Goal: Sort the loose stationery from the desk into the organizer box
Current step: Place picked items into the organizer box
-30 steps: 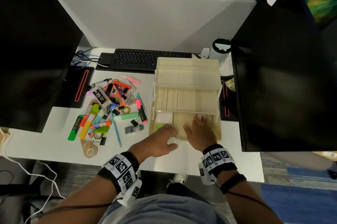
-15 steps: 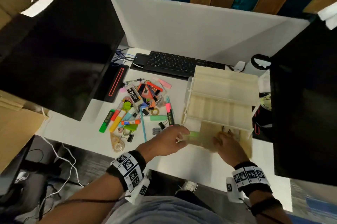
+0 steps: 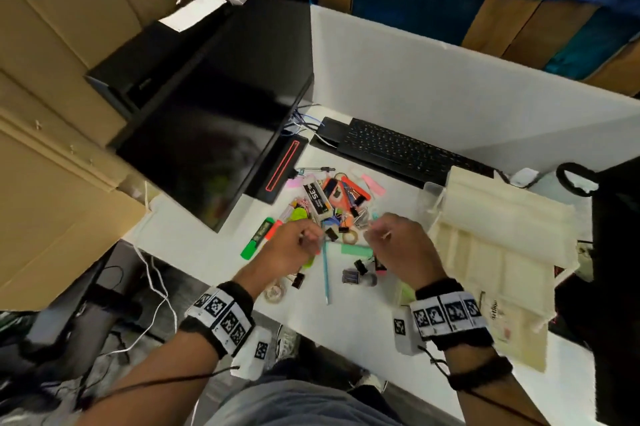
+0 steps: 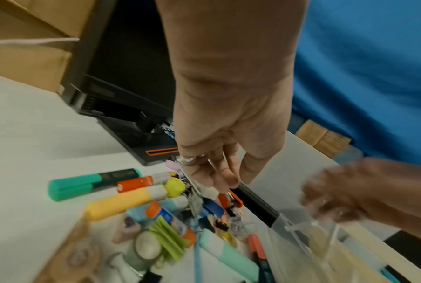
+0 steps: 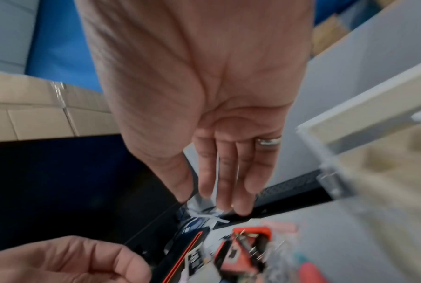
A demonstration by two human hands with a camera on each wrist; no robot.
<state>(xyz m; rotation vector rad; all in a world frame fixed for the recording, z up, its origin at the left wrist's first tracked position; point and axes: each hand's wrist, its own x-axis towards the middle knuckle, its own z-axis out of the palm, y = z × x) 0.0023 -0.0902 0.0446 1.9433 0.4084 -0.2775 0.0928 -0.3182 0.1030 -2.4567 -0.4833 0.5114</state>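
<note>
Both hands hang over the pile (image 3: 325, 217) of loose stationery, which lies on the desk (image 3: 194, 245) left of the box (image 3: 498, 252) and near the keyboard (image 3: 398, 148). The left hand (image 3: 294, 245) is over the near left part of the pile; in the left wrist view its fingers (image 4: 219, 176) point down, close together and only slightly bent, with nothing clearly between them. The right hand (image 3: 398, 245) is over the right part of the pile, just left of the box; in the right wrist view its fingers (image 5: 228, 172) are straight and narrow-set, and a thin pale sliver shows between them, but motion blur keeps me from telling whether that is something held, so I cannot say it grips anything. The box stands open on the right, its tiers fanned out. Its upper trays look bare, and its nearest, lowest compartment seems to hold a few flat things, though that part is smeared. By this showing the sorting is barely begun: a green marker (image 3: 256, 242), a blue pen (image 3: 326, 273), a mint eraser (image 3: 355, 249), tape rolls (image 3: 275, 292), black clips (image 3: 298, 280) and the tangle of orange and black bits farther back all lie on the desk, and nearly everything is left to carry over.
</note>
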